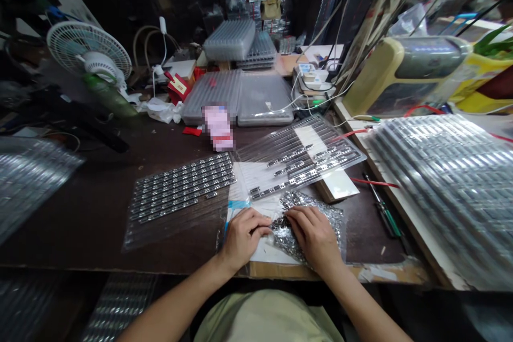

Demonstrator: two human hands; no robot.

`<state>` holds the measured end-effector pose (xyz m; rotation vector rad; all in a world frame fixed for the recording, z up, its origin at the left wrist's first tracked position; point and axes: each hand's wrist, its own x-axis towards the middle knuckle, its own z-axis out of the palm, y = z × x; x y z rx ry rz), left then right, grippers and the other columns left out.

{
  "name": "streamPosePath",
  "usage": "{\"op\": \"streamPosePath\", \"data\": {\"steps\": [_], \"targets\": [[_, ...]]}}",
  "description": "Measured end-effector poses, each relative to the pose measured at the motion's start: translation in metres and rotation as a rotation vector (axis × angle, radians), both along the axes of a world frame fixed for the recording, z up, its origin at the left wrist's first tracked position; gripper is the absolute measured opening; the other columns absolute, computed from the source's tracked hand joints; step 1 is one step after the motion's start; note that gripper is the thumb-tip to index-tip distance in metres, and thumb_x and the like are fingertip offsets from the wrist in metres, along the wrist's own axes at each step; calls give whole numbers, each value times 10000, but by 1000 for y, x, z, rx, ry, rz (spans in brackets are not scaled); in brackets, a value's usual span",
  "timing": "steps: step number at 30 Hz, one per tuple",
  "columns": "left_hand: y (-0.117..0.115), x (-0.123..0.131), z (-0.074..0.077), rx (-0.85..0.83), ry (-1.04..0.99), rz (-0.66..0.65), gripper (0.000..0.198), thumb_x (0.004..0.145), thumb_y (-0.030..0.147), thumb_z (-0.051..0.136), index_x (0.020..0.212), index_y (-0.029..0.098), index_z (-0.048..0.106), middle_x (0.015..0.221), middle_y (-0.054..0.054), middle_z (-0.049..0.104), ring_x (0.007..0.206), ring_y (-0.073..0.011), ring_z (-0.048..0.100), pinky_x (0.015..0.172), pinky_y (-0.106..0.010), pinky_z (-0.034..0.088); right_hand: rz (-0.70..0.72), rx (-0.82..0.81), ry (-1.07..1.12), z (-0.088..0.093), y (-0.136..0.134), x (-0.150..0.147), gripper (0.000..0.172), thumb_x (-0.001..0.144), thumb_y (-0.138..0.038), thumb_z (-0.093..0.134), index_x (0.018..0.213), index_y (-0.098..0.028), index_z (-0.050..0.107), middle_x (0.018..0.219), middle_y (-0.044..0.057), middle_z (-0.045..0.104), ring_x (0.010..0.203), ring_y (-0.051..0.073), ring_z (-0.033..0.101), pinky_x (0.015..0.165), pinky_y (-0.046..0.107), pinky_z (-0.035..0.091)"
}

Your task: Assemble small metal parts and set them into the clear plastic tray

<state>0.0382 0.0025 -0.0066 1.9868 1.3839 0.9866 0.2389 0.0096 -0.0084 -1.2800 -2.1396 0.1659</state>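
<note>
Hands (242, 238) (310, 235) palm-down on crumpled silver foil (300, 203)

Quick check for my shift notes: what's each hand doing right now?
Left hand: closed, holding the edge of the crumpled silvery packet.
Right hand: lying over that packet, fingers down; cannot tell whether it grips.

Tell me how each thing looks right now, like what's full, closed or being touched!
Left hand: fingers touching the silver heap.
Right hand: resting on the silver heap, fingers curled.
Silver heap of small metal parts: loose, under both hands.
Clear plastic tray by the hands: partly filled, metal parts in rows.
Clear plastic tray to the left: mostly filled, metal parts in rows.
Screwdriver: lying on the desk.
Desk fan: upright; cannot tell whether it spins.
</note>
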Motion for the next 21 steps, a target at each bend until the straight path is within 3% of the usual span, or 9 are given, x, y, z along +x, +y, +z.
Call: {"op": "streamPosePath", "data": {"steps": [3,8,10,13,17,21], "targets": [[17,-21,9,59,30,151,101,822,214,639,870,231,726,821,-33,675,789,-173,609,730,-292,469,1,-5,45,1,-2,1,186,926,-172,455,998,-184,626,927,67,659,856,183,568,781,325,459],[49,-71,12,136,342,404,59,780,277,680,814,250,720,900,-31,673,884,-231,579,822,-381,396,49,-89,141,4,-8,-7,149,918,-206,482,911,-208,631,814,34,671,755,158,605,688,278,488],[51,-86,8,148,422,429,65,784,289,671,803,259,725,936,-36,659,910,-242,567,826,-394,379,48,-132,164,5,-9,-14,133,909,-221,500,857,-208,622,767,23,666,714,151,610,657,265,489],[42,-102,4,170,472,455,89,799,283,642,814,262,727,954,-40,646,920,-247,558,835,-401,367,59,-153,181,4,-10,-25,159,914,-201,471,949,-209,625,844,33,687,769,153,629,689,263,498],[35,-99,10,188,465,454,110,813,283,617,844,257,719,956,-42,653,918,-242,564,860,-406,354,60,-179,142,1,-10,-40,174,922,-208,466,949,-223,638,831,20,690,763,147,621,697,263,473],[53,-59,18,145,391,219,100,828,265,604,836,253,703,899,-27,696,877,-215,595,888,-406,336,-3,-160,50,-1,-10,-53,133,889,-289,567,814,-239,664,829,9,680,787,165,579,705,305,396]]}}
